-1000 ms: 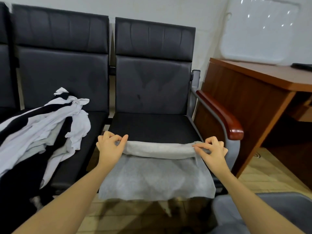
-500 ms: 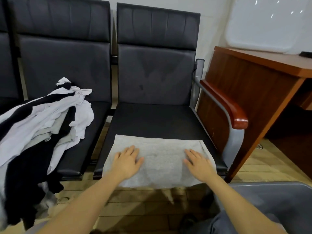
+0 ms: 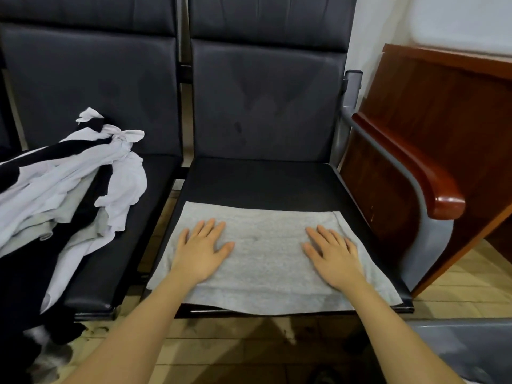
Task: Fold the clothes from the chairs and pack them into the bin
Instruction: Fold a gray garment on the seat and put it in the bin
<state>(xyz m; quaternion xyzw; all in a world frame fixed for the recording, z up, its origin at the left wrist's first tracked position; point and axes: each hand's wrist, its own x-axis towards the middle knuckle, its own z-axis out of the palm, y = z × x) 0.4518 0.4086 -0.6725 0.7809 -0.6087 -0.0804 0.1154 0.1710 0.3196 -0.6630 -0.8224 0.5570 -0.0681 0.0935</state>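
The clothes split into two lots. At the left of the frame, the unfolded pile (image 3: 63, 189) of white, grey and black garments slumps across the left chair (image 3: 133, 245) and spills off its front edge toward the floor. At lower centre, the grey garment (image 3: 266, 259) lies flat on the front half of the right chair (image 3: 263, 178), its near hem hanging just over the seat edge.

Your left hand (image 3: 201, 252) rests palm down on the garment's left part, fingers straight and spread, gripping nothing. Your right hand (image 3: 333, 256) lies the same way on its right part, flat and holding nothing.

A second ago both hands were pinching the far edge, rolled toward you; half a second ago that fold was down and your palms had landed. Now they have only spread a little wider, so you are smoothing a finished fold. The piece looks like a wide band that probably needs another fold across before packing.

At the lower right corner, the grey rim of the bin (image 3: 457, 347) shows just beside the right chair, near the wooden armrest (image 3: 415, 173).
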